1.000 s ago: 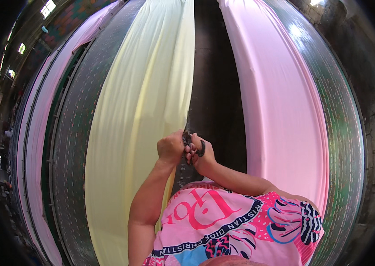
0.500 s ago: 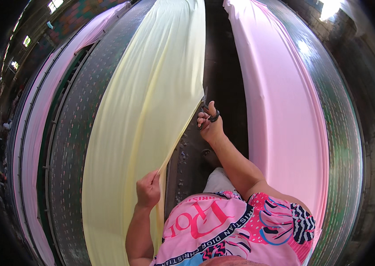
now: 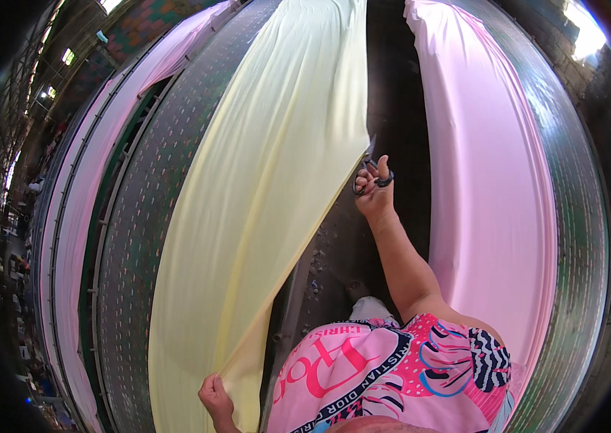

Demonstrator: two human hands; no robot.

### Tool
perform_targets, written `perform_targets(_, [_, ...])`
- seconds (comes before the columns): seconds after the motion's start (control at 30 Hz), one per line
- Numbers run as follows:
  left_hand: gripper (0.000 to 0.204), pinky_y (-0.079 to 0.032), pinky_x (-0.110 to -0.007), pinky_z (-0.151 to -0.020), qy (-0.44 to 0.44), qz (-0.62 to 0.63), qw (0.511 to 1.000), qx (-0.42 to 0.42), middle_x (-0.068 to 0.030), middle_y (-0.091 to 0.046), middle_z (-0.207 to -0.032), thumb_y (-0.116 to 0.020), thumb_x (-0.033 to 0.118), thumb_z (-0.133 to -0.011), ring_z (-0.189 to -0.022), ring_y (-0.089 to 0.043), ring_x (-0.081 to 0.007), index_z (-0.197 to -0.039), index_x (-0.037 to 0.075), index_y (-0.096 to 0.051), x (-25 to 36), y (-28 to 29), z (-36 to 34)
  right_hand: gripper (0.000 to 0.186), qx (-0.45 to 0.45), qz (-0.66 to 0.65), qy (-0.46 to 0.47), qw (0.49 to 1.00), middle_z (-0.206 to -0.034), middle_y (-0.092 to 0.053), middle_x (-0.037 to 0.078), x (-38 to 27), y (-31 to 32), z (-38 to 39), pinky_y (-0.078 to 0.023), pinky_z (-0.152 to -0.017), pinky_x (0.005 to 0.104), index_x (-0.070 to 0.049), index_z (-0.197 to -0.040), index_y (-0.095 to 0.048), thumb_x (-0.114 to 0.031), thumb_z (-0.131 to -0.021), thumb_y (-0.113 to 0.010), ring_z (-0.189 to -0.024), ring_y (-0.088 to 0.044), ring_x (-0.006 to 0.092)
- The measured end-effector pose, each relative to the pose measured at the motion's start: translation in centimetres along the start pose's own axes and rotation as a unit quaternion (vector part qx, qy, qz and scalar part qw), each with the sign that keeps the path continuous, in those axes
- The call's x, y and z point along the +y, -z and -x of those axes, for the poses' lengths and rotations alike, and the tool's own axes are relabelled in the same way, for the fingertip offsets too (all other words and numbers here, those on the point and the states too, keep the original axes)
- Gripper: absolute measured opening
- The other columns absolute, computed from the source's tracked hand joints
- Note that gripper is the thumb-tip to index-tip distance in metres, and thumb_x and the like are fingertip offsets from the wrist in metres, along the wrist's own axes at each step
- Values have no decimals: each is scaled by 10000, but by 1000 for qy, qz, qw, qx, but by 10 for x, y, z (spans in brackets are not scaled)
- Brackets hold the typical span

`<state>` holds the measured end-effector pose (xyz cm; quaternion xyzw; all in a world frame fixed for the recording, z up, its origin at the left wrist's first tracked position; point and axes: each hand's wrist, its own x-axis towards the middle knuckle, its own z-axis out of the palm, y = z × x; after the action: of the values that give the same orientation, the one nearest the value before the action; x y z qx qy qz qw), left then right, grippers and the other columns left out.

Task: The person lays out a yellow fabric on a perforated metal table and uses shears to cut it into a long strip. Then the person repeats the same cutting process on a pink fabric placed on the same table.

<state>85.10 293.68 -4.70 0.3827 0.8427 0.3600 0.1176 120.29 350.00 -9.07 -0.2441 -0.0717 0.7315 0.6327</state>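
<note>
A long pale yellow cloth (image 3: 262, 195) lies draped along the table on the left. My left hand (image 3: 216, 397), low in the picture, is closed on the cloth's edge and draws it into a slanting fold. Farther up, my right hand (image 3: 374, 184) grips a pair of dark-handled scissors (image 3: 370, 149), thumb through one ring and fingers at the other. The blades point away from me and meet the cloth's right edge, where the slanting line ends. Whether the blades are parted is too small to tell.
A pink cloth (image 3: 493, 187) covers part of the long table (image 3: 573, 187) on the right. Between the tables runs a dark aisle (image 3: 399, 115). At left stands a dark, speckled tabletop (image 3: 146, 187), with another pink cloth (image 3: 74, 216) beyond a rail.
My left hand has moved down and toward me with the cloth edge, lengthening the slanting fold. My right hand keeps the scissors at the cloth's edge. The whole view has shifted slightly.
</note>
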Motion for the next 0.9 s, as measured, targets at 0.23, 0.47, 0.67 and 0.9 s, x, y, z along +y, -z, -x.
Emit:
perform_targets(0.23, [188,-513,-447,-680,-31,-115,993,19,-202,-697,-798,-622,119,-999,-715,-661,-373,-983,-51,-702,-31,-26,-16,563,-50,48,4,998,-814,-665,62,-3,-21,-24,-547,-548,313,-107,-1117,-565,-612,-950,-747,-607,-662,159])
perform_targets(0.47, [138,-551,-486,-769,47,-271,940,-200,-182,-754,-911,-698,156,-964,-847,-710,-411,-981,26,-741,9,-25,-78,508,9,57,-29,998,-806,-648,56,-12,-39,-20,-566,-540,339,-118,-1088,-582,-571,-950,-766,-588,-653,171])
perform_targets(0.67, [186,-575,-455,-825,-13,-231,930,-286,-150,-772,-938,-772,162,-909,-913,-745,-349,-1059,51,-771,33,-48,-115,584,6,29,-76,997,-793,-634,60,-23,-34,-39,-562,-544,322,-119,-1140,-541,-566,-894,-825,-584,-641,184])
perform_targets(0.9, [295,-576,-434,-792,-244,-42,951,-184,-120,-737,-914,-825,93,-841,-828,-714,-305,-1119,46,-742,137,-124,-170,577,36,38,-64,997,-787,-602,49,-30,-51,-34,-534,-555,310,-118,-1139,-570,-575,-894,-822,-592,-612,172])
